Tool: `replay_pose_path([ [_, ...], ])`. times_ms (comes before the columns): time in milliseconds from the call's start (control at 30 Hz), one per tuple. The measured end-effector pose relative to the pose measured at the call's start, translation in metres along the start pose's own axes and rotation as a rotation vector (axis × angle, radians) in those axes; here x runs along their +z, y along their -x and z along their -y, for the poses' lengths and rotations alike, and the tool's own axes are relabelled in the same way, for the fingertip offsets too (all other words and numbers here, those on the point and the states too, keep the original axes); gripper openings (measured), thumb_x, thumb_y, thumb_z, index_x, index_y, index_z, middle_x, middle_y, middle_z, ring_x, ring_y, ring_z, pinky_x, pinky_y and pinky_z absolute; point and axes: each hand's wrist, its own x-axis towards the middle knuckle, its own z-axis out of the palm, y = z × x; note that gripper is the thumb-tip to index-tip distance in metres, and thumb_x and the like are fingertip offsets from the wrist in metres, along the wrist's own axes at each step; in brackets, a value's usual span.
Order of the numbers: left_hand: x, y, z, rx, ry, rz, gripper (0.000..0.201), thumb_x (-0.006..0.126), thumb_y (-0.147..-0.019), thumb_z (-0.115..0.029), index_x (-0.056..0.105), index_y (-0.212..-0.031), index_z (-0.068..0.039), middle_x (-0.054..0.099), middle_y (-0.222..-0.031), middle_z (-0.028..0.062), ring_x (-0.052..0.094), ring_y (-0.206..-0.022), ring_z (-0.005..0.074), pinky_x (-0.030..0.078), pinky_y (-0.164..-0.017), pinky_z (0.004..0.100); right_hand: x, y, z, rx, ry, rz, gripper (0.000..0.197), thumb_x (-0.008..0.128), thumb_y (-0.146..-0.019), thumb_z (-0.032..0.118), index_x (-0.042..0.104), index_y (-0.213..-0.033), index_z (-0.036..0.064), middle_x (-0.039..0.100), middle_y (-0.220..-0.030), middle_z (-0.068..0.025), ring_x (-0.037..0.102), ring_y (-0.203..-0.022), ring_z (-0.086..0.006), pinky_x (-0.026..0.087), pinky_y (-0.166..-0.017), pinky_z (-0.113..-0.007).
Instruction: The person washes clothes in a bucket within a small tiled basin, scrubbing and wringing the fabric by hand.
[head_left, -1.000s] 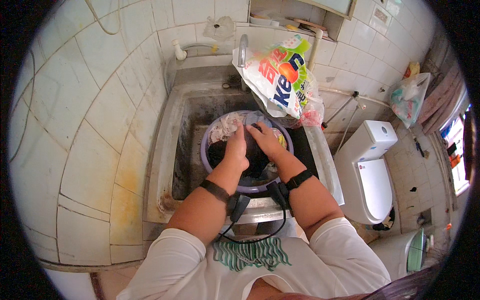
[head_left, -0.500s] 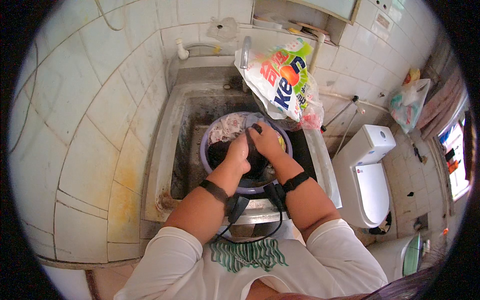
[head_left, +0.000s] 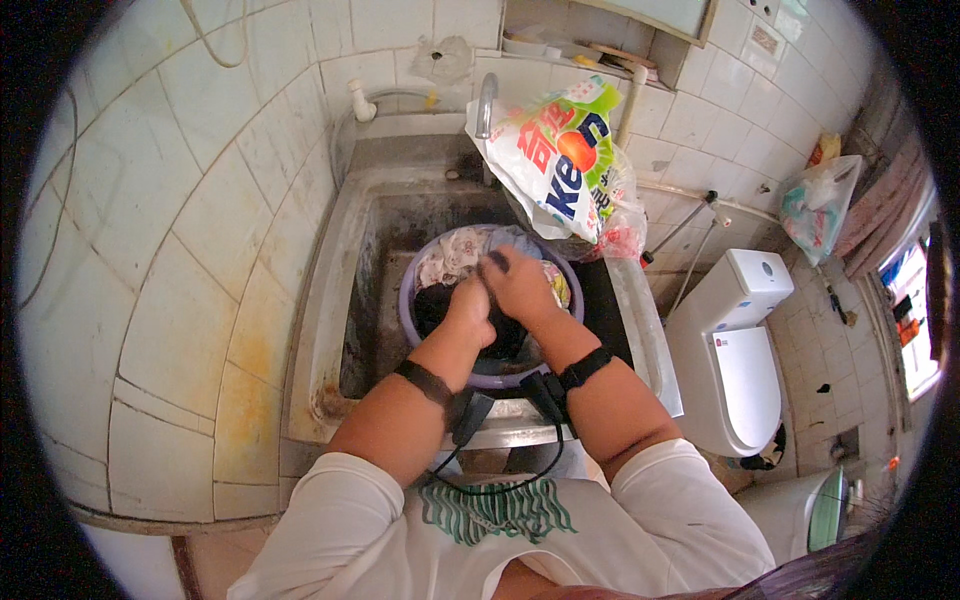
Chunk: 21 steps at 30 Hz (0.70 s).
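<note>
1. Lying beneath and between both hands in the head view, the black cloth [head_left: 510, 338] also spreads out left of the left hand [head_left: 466, 312]. It is bunched up — no long axis can be read.
2. Both hands meet over it, about equally near. The right hand [head_left: 522, 285] sits slightly farther forward, its fingers curled around a dark fold, apparently of this cloth; the left fingers are hidden and blurred, so I cannot tell whether they grip.
3. Both forearms reach forward and converge — the right back-of-hand up.
4. Around the hands runs the purple basin [head_left: 407, 305], with pale printed cloth [head_left: 452, 256] ahead of the left one.
</note>
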Motion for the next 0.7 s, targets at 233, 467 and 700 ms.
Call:
replay_pose_path([
  [233,-0.005,-0.002,-0.005,-0.030,-0.069,0.051,0.041,0.045,-0.090,-0.043,0.056,-0.110,-0.009,0.062,-0.103,0.0096,0.060,-0.090,0.0282,0.049,-0.079,0.0456,0.007,-0.005,-0.018,0.110,0.076,-0.033,0.032,0.056,-0.082,0.026,0.057,-0.099,-0.0006,0.060,-0.091,-0.0283,0.057,-0.086,-0.0451,0.045,-0.077,-0.048],
  [467,-0.055,-0.039,-0.018,0.089,0.226,0.496,0.035,0.030,-0.096,-0.033,0.059,-0.098,-0.013,0.059,-0.099,0.0118,0.056,-0.091,0.0298,0.049,-0.078,0.0449,0.003,0.007,0.037,-0.158,-0.158,0.178,0.035,0.059,-0.079,0.027,0.051,-0.101,0.0005,0.059,-0.091,-0.0288,0.057,-0.087,-0.0448,0.045,-0.077,-0.047],
  [700,0.020,0.037,-0.015,-0.059,-0.280,-0.005,0.049,0.040,-0.091,-0.041,0.043,-0.128,-0.010,0.050,-0.127,0.0117,0.045,-0.117,0.0271,0.035,-0.095,0.0463,0.002,-0.003,-0.016,0.110,0.010,-0.201,0.025,0.059,-0.082,0.024,0.058,-0.092,0.0018,0.059,-0.084,-0.0258,0.058,-0.083,-0.0416,0.046,-0.071,-0.041],
])
